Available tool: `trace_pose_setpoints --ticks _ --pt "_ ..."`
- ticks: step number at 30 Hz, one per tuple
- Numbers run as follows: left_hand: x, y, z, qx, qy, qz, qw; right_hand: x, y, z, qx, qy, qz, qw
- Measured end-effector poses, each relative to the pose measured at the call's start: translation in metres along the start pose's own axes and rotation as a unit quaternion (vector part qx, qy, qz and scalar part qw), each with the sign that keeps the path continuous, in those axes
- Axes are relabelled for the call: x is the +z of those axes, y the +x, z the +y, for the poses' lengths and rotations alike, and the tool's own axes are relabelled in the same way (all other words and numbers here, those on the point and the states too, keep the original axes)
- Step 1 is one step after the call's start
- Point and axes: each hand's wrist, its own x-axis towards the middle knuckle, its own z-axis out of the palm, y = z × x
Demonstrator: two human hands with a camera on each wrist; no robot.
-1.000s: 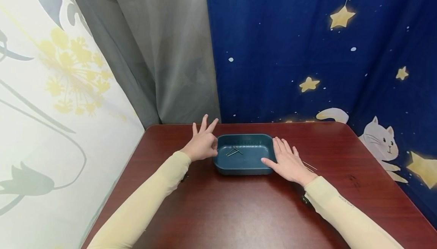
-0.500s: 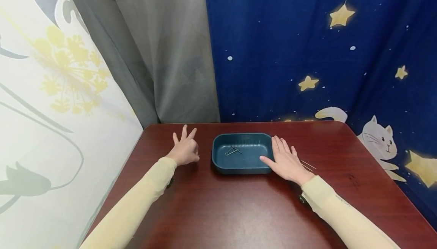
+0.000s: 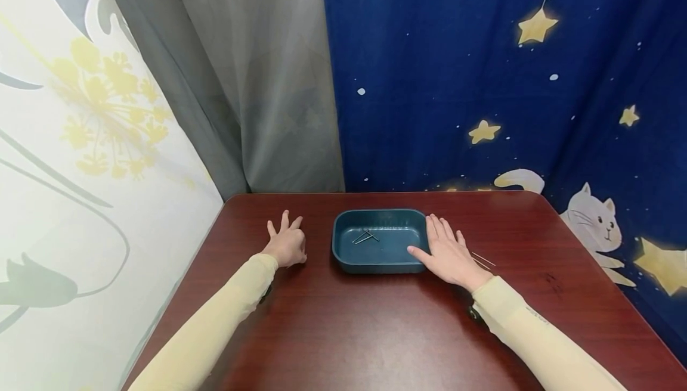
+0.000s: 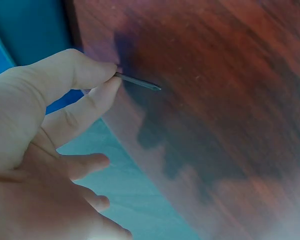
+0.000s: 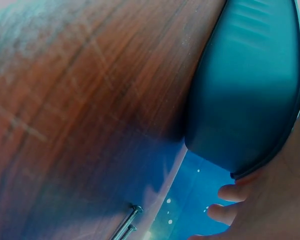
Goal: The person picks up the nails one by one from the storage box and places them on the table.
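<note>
left hand (image 3: pixel 288 245) pulled back — nail (image 4: pixel 138 82) pinched

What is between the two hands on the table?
The blue tray sits between the left hand and the right hand, with thin metal nails inside. The head view shows it.

The surface (image 3: pixel 376 319) is dark red wood grain with a glossy, faintly scratched finish. The teal tray (image 3: pixel 343 257) looks like smooth plastic with a soft sheen. The nails (image 3: pixel 366 237) inside it and the nail (image 4: pixel 137 81) at the left are thin dull metal. The sleeves (image 3: pixel 537 331) are matt cream cloth.
</note>
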Motion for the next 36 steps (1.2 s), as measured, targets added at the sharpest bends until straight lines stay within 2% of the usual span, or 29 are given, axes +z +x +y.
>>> trace_pose_setpoints --ticks 15,23,27,36 --pt "0.005 0.000 -0.001 -0.020 -0.011 -0.010 0.9997 0.001 0.000 -0.001 0.001 0.005 -0.003 1.000" --pt "-0.001 0.002 -0.001 -0.015 -0.001 -0.009 0.9999 -0.001 0.000 -0.001 -0.001 0.001 -0.002 1.000" --pt "-0.009 0.004 0.001 -0.008 -0.012 0.016 0.9998 -0.001 0.000 -0.001 -0.002 -0.003 -0.001 1.000" --pt "-0.018 0.011 0.013 0.036 -0.040 0.113 0.9921 0.001 0.000 0.001 -0.003 -0.002 0.001 1.000"
